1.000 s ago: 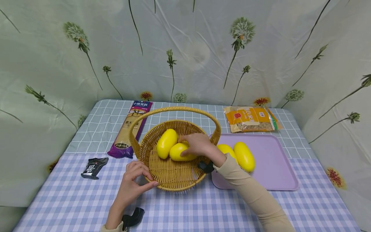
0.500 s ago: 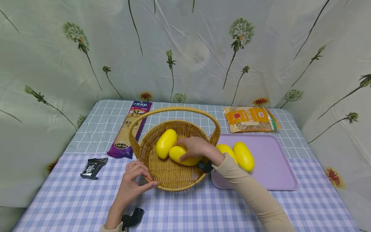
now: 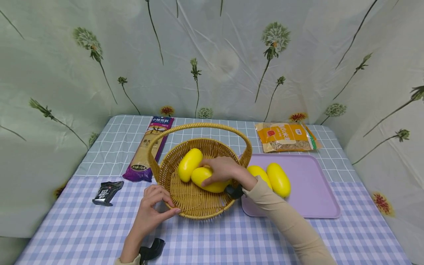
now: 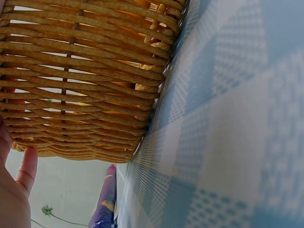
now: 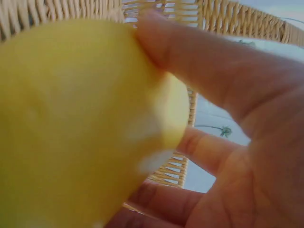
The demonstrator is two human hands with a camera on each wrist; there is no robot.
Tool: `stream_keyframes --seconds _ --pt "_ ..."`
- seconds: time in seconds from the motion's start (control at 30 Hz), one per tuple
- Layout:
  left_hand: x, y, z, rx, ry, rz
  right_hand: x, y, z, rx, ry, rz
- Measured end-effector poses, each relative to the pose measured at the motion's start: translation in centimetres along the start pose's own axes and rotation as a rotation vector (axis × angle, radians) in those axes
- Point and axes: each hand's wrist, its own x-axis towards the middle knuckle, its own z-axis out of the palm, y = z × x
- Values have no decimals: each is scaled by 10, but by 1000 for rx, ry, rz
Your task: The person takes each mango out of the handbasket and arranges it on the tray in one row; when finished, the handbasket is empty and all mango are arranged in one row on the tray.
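Note:
A round wicker basket (image 3: 195,206) with a tall arched handle stands mid-table. My left hand (image 3: 152,206) grips its near-left rim, thumb inside the front edge and fingers along the side. In the left wrist view, fingertips (image 4: 28,166) touch the rim by the woven wall (image 4: 80,95). Inside the basket, my right hand (image 3: 223,170) holds a smooth yellow mango (image 3: 200,177), thumb on the near side and fingers over the far side. In the right wrist view this mango (image 5: 85,123) fills the left half. Another mango (image 3: 190,164) lies against it on the left.
A lilac tray (image 3: 311,191) at right bears two more mangoes (image 3: 278,179), one partly behind the right sleeve. An orange food bag (image 3: 286,138) lies behind the tray. Left of the basket are a purple pasta pack (image 3: 142,154) and a small black packet (image 3: 107,193).
My right hand has shifted slightly, and the mango under it has turned and moved a little left, against the other one. My left hand stays on the rim.

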Motion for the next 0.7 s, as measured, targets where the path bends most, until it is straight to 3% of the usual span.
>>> stream_keyframes --seconds 0.5,0.7 --pt "0 -1 1 -1 -4 -4 -23 4 -7 180 162 -65" --pt "0 0 1 -1 -1 -6 -36 7 -5 278 233 -140"
